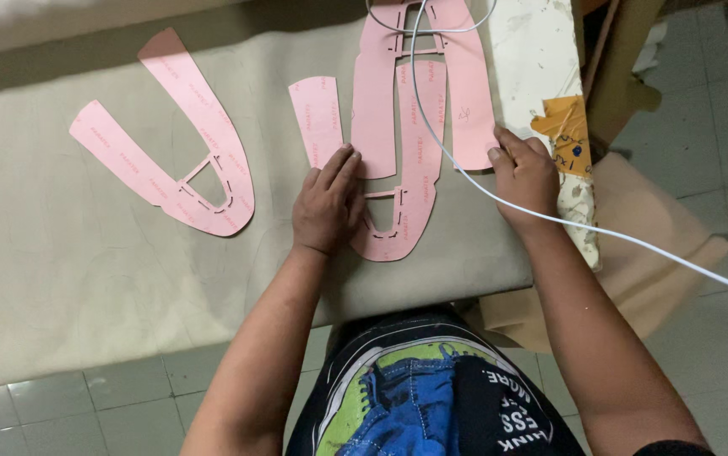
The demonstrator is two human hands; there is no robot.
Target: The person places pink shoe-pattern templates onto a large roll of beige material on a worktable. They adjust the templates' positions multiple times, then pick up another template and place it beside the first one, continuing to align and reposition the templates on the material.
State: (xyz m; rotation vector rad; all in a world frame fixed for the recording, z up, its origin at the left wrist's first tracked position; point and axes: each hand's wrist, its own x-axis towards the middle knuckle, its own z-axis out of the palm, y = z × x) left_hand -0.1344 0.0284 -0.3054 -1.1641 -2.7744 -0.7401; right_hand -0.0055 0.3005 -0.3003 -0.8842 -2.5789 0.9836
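Wide open room is offered by the beige cloth [85, 279] along its near and left parts, well apart from any cutout. Passage further back on the left is blocked by a pink U-shaped pattern [203, 160]. Between it and the small pink strip [317, 118] a bare lane is left. The right side is crossed by a white cable [465, 173] and bounded by the white table edge [533, 59].

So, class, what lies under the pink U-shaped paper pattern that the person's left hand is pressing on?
Under the pink pattern lies beige sheet material, visible all around it. The part directly beneath the pattern and the left hand is covered.
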